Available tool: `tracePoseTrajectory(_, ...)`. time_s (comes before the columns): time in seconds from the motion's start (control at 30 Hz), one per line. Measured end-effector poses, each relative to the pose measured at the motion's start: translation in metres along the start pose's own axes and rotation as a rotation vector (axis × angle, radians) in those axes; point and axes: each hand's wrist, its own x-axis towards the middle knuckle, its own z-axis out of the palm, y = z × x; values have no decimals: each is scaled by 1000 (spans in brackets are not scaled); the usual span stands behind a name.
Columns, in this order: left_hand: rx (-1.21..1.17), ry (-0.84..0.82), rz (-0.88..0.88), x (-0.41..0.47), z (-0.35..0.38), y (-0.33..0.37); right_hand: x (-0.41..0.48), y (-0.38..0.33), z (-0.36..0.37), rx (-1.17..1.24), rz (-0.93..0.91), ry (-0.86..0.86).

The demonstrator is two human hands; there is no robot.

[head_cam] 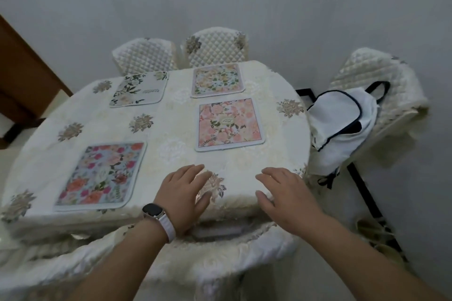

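Note:
A table under a cream embroidered tablecloth (pixel 171 129) fills the middle of the view. Several floral placemats lie flat on it: a bright blue-and-red one (pixel 102 176) at the near left, a pink one (pixel 230 124) right of centre, a pale orange one (pixel 217 80) at the far side, and a white one with dark leaves (pixel 139 89) at the far left. My left hand (pixel 183 195), with a watch on a white strap, rests on the cloth at the near edge, fingers straight. My right hand (pixel 286 195) hovers or rests beside it, fingers loosely spread, holding nothing.
Chairs in quilted cream covers stand round the table: two at the far side (pixel 146 56) (pixel 216 46), one at the right (pixel 374 76) with a white bag trimmed in dark piping (pixel 342 117) on it, and one directly below my arms (pixel 220 252). A brown door (pixel 22 76) is at left.

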Motion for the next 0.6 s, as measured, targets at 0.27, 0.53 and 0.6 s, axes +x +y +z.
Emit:
tracePoseTrajectory(0.27,-181,-343,-246,45,91,-87,46,32,42,-18,239,-293)
tracePoseTrajectory(0.53,-595,-439,-576,77,138,-114,79,61,76,266,521,-435)
tracePoseTrajectory(0.6,-775,-392,-737,90,142,-112,98,74,85,367,612,-420)
